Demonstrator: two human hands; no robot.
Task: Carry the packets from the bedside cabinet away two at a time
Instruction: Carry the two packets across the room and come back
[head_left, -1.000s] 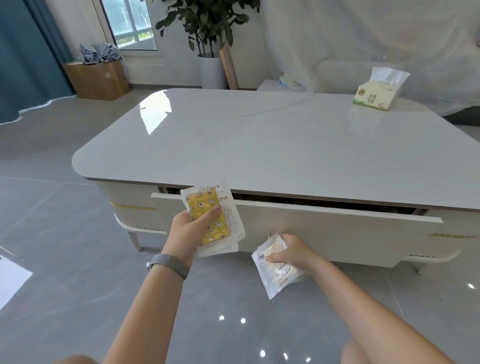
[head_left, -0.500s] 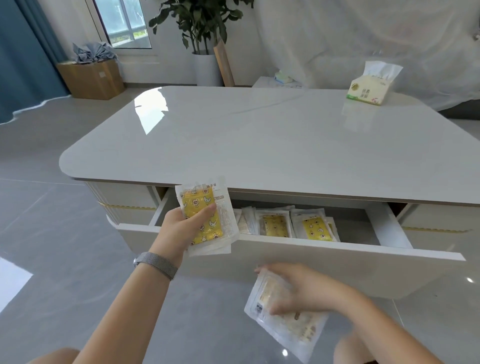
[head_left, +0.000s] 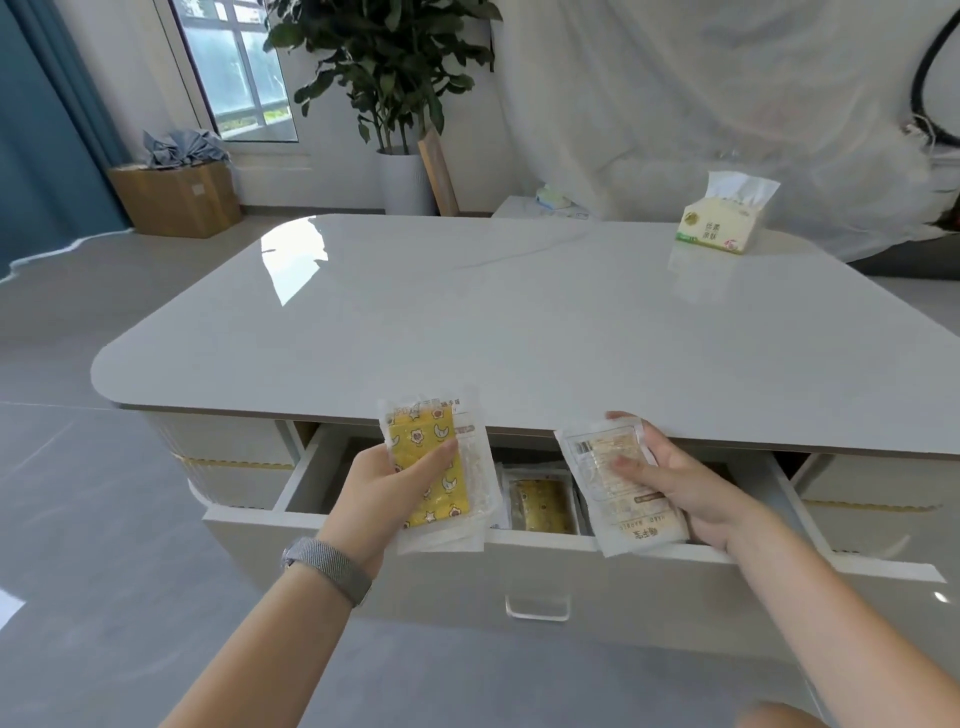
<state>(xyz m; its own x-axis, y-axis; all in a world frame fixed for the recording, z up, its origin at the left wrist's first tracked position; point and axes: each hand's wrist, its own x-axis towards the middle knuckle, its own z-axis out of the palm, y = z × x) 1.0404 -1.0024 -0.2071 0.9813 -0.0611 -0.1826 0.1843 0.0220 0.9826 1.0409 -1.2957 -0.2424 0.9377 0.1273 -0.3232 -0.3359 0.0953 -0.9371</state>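
1. Now, head view: the drawer (head_left: 519, 561) stands pulled out, where a second ago it was nearly closed. The left hand (head_left: 384, 499) grips a yellow packet (head_left: 431, 467); the right hand (head_left: 691, 488), raised from below, grips a pale packet (head_left: 618, 488) over it.
2. More packets (head_left: 540, 504) lie inside, so this pair likely gets stowed here.

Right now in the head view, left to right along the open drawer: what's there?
Left hand → yellow patterned packet it grips → packet lying in the drawer → pale packet, printed back facing the camera → right hand gripping it.
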